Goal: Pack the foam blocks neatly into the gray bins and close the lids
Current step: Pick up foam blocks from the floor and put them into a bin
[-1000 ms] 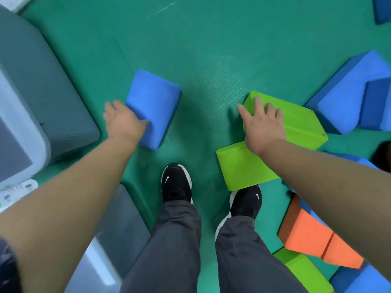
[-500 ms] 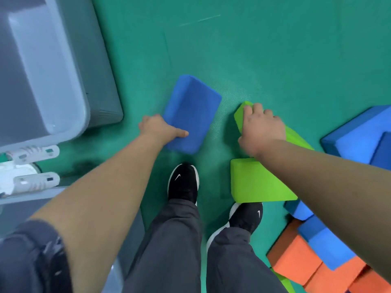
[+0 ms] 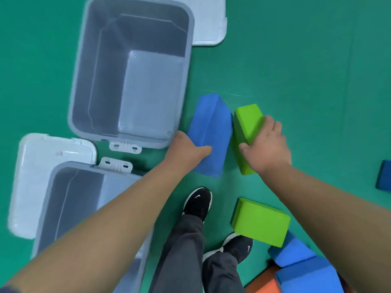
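Observation:
My left hand (image 3: 186, 150) grips a blue foam block (image 3: 209, 132), thumb across its near face, just right of the near corner of an empty gray bin (image 3: 84, 60). My right hand (image 3: 266, 144) grips a green foam block (image 3: 247, 127), lifted beside the blue one; the two blocks nearly touch. A second gray bin (image 3: 63, 187) stands open at lower left, partly hidden by my left forearm. Another green block (image 3: 262, 222) lies on the floor by my right foot.
White lids lie open behind each bin: one lid (image 3: 209, 20) at the top, the other lid (image 3: 42, 166) at left. Blue blocks (image 3: 302, 269) and an orange block (image 3: 264, 286) are piled at lower right. A dark blue block (image 3: 384, 176) sits at the right edge. Green floor (image 3: 296, 60) all round.
Both hands have lifted their blocks off the floor and carried them left toward the bins. The green block came off the other green one. My view has swung left, showing both open bins.

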Motion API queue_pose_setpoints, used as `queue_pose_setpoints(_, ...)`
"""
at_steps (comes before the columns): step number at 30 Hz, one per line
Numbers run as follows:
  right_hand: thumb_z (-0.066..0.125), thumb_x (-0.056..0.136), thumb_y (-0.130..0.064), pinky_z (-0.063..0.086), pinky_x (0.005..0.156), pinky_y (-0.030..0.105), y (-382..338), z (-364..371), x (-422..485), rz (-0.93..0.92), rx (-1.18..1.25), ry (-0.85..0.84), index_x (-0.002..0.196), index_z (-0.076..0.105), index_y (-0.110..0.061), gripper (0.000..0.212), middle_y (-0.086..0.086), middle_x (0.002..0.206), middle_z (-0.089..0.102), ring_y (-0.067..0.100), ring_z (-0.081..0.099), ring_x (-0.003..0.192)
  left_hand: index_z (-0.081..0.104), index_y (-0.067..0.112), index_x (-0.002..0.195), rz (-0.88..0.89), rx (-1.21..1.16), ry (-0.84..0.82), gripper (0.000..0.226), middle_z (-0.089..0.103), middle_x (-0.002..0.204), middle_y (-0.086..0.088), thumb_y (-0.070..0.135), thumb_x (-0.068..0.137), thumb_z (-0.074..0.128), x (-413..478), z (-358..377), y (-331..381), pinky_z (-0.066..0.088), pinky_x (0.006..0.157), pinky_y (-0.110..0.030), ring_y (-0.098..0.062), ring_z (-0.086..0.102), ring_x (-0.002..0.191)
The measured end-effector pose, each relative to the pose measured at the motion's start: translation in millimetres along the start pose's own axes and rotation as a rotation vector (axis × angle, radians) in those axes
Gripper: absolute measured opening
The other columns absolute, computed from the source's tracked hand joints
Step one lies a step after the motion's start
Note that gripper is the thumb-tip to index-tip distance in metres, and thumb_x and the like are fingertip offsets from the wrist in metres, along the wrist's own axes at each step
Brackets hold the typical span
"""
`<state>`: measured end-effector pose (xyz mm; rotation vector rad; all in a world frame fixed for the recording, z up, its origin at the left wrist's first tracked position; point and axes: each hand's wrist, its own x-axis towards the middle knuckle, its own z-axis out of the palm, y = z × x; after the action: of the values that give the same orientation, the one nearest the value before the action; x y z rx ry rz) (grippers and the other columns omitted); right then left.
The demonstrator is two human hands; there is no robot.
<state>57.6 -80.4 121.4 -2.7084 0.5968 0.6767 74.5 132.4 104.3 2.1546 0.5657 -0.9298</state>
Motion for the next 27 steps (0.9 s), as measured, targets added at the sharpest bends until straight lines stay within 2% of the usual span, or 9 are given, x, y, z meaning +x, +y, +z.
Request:
queue_pose_setpoints(2,0.074,0.081,-0.041,0.048,0.092,0.052,-31,-26,-4,-0.076,0.027,0.053,0.147,0.029,-0.009,0.085,0.014,0.133,0.041,0.042,0.05,0.115,0.047,0.017,0.118,0.027,-0.084,0.041,0.062,0.061,0.11,0.006,0.046,0.075,0.082,-13,-43,6,0.054,0.072,-0.034,-0.014,0.066,0.092)
queue_pose_setpoints(5,0.074,0.079,-0.038,0.045,0.097,0.05,-81,-59,-6,-0.216,0.024,0.131,0.146,0.035,-0.006,0.083,0.016,0.13,0.045,0.042,0.051,0.111,0.053,0.02,0.119,0.031,-0.222,0.102,0.056,0.062,0.107,0.011,0.051,0.08,0.081,-23,-109,3,0.048,0.066,-0.028,-0.006,0.063,0.091)
queue_pose_setpoints(10,0.071,0.074,-0.036,0.044,0.095,0.049,-163,-96,-3,-0.474,-0.013,0.228,0.141,0.041,-0.009,0.078,0.014,0.126,0.052,0.04,0.051,0.106,0.064,0.028,0.119,-0.123,-0.668,0.23,0.052,0.067,0.115,0.006,0.057,0.079,0.08,-28,-194,-20,0.065,0.079,-0.048,-0.02,0.071,0.098)
queue_pose_setpoints(14,0.071,0.075,-0.038,0.042,0.096,0.047,-218,-110,5,-0.608,-0.047,0.238,0.146,0.04,-0.013,0.081,0.01,0.13,0.053,0.038,0.048,0.107,0.061,0.031,0.128,-0.195,-0.962,0.226,0.059,0.064,0.127,0.005,0.05,0.077,0.083,-18,-236,-40,0.065,0.074,-0.045,-0.025,0.07,0.108)
queue_pose_setpoints(17,0.069,0.076,-0.034,0.042,0.097,0.046,-253,-114,12,-0.669,-0.021,0.234,0.146,0.04,-0.018,0.077,0.005,0.136,0.053,0.036,0.048,0.112,0.05,0.032,0.145,-0.204,-0.968,0.227,0.069,0.058,0.135,0.007,0.043,0.083,0.079,-4,-254,-52,0.065,0.079,-0.044,-0.024,0.067,0.111)
queue_pose_setpoints(19,0.072,0.079,-0.033,0.04,0.098,0.045,-271,-115,17,-0.695,0.005,0.243,0.149,0.038,-0.02,0.079,0.003,0.141,0.051,0.036,0.048,0.117,0.027,0.039,0.161,-0.212,-0.926,0.205,0.082,0.048,0.144,0.009,0.032,0.09,0.07,4,-259,-60,0.06,0.09,-0.045,-0.021,0.06,0.114)
queue_pose_setpoints(22,0.081,0.08,-0.038,0.039,0.104,0.045,-285,-109,24,-0.67,-0.014,0.203,0.158,0.027,-0.021,0.097,-0.001,0.155,0.041,0.035,0.046,0.129,0.011,0.047,0.163,-0.288,-0.668,0.219,0.091,0.037,0.156,0.007,0.025,0.091,0.063,9,-257,-72,0.051,0.094,-0.047,-0.028,0.052,0.121)
queue_pose_setpoints(24,0.08,0.081,-0.038,0.038,0.107,0.046,-282,-99,22,-0.654,-0.042,0.151,0.161,0.022,-0.021,0.101,-0.003,0.161,0.034,0.034,0.044,0.134,0.014,0.042,0.163,-0.34,-0.559,0.214,0.087,0.04,0.15,0.003,0.022,0.092,0.061,7,-250,-77,0.054,0.092,-0.049,-0.032,0.053,0.117)
queue_pose_setpoints(27,0.071,0.085,-0.029,0.038,0.109,0.046,-261,-76,9,-0.607,-0.032,0.081,0.162,0.02,-0.018,0.093,0.002,0.161,0.03,0.034,0.042,0.136,0.04,0.024,0.145,-0.359,-0.529,0.185,0.054,0.057,0.128,-0.004,0.022,0.095,0.058,6,-231,-88,0.061,0.09,-0.048,-0.028,0.068,0.102)
